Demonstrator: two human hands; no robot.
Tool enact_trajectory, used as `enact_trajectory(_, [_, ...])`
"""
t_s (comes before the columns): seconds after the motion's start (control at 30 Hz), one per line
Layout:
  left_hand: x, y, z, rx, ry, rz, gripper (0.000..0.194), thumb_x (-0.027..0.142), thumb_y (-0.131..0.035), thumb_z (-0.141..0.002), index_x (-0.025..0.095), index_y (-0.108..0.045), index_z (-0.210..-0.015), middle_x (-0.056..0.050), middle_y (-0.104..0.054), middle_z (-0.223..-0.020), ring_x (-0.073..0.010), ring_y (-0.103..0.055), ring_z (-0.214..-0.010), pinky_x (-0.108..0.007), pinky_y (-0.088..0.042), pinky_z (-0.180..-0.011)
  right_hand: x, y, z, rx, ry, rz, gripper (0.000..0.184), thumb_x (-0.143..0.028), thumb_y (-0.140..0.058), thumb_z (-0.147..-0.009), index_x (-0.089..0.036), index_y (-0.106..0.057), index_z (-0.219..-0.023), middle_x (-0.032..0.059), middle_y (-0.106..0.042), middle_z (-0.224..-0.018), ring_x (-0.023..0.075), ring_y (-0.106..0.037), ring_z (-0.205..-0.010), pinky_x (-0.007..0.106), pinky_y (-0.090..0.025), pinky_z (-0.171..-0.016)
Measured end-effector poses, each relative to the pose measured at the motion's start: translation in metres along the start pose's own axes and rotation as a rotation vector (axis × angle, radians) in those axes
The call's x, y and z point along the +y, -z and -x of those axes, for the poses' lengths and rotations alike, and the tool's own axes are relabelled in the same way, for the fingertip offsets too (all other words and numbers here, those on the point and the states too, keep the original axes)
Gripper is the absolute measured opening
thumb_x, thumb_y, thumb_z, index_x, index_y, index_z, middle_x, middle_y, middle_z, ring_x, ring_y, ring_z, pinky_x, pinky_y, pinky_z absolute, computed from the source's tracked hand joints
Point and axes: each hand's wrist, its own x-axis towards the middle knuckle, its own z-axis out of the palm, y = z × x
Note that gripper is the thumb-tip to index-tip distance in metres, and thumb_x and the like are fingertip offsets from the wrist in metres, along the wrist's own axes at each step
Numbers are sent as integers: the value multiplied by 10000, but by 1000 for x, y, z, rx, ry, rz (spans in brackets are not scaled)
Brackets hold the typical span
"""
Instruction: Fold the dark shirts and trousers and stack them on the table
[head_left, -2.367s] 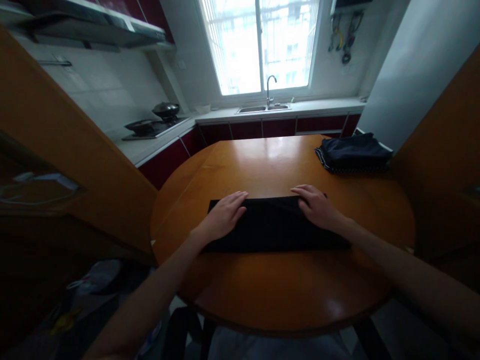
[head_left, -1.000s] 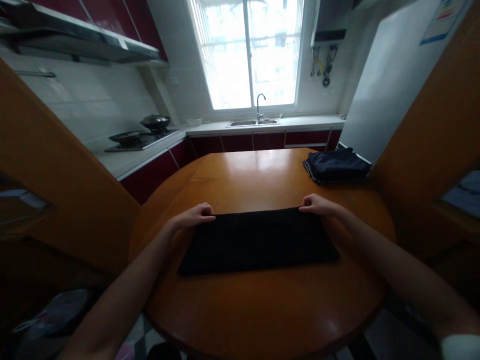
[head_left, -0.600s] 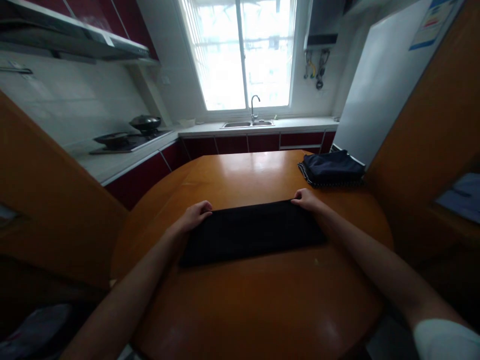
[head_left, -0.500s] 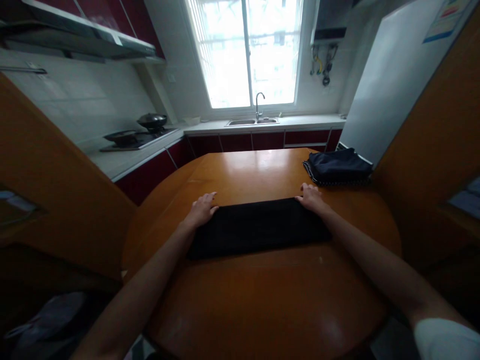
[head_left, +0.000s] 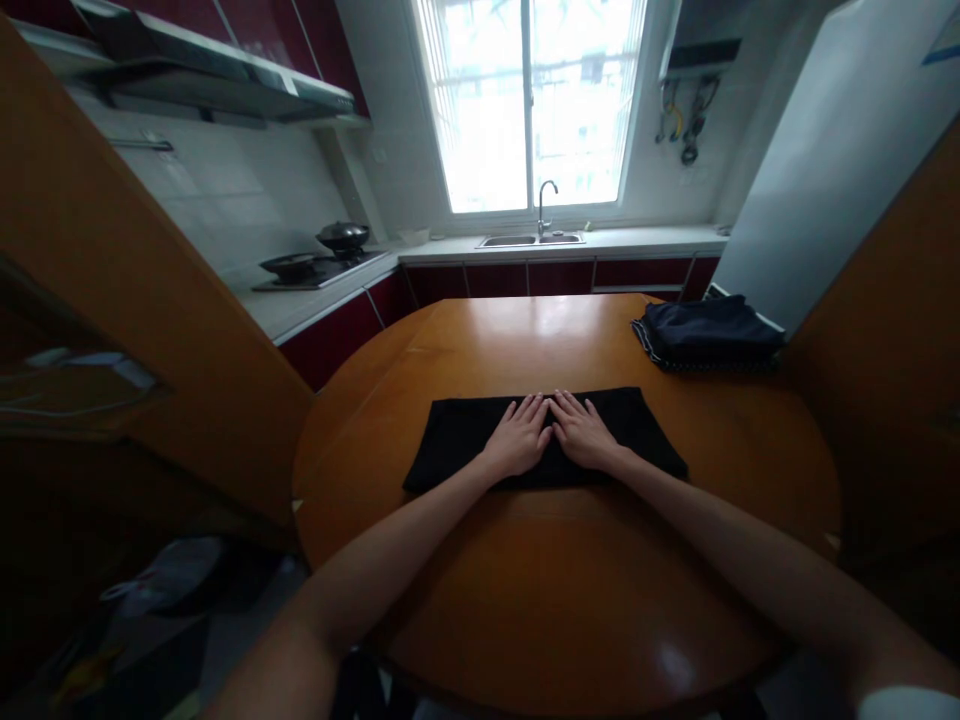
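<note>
A black folded cloth, perhaps a garment, lies flat as a long strip across the wooden table. My left hand rests palm down on the middle of it, fingers stretched toward the far edge. Beside it, my right hand also lies flat on the cloth with its fingers extended. The two hands nearly meet at the fingertips and thumbs. Neither hand grips the fabric. Parts of the cloth are covered by the hands and forearms.
A stack of dark folded cloths sits at the table's far right. Behind the table run a counter with a sink and a stove bearing pans. A white refrigerator stands at right, and a wooden panel rises at left.
Both hands have moved inward from the two far corners of the black cloth to its middle and now lie flat. The camera view has shifted slightly left.
</note>
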Motion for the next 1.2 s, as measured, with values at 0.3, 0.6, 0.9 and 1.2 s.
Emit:
enact_trajectory(0.3, [2,5,2,-2,11,-8,624,411,-266,-1048,114,-277,-1597,-124,-205,-1677,-259,-160,-1559,-474,-175,-1251,53,10,13,5,-250,-39,661,-527,-291,-1022,-174,-347,-1578,121,-237,-1673,260,-159,-1557,551,-117,-1236])
enact_trajectory(0.6, [2,10,2,-15,29,18,617,433,-271,-1055,135,-294,-1595,-115,-212,-1676,-257,-167,-1558,-472,-164,-1259,115,6,23,104,-518,-93,709,-574,-304,-1003,-177,-321,-1590,163,-234,-1667,338,-181,-1544,625,-127,-1205])
enact_trajectory(0.9, [23,22,19,-132,-313,117,627,597,-298,-1038,326,-271,-1603,-40,-155,-1693,-266,-78,-1570,-569,-57,-1249,150,24,13,221,-555,-247,622,-381,-449,-996,-13,-452,-1496,238,-507,-1497,314,-487,-1391,387,-366,-1152])
enact_trajectory(1.2, [49,37,34,-202,-606,253,715,559,-443,-1019,244,-223,-1622,-83,-230,-1667,-235,-186,-1551,-454,-136,-1273,154,18,9,254,-262,-302,558,-284,-611,-908,-80,-550,-1425,175,-606,-1413,259,-580,-1290,375,-412,-1123])
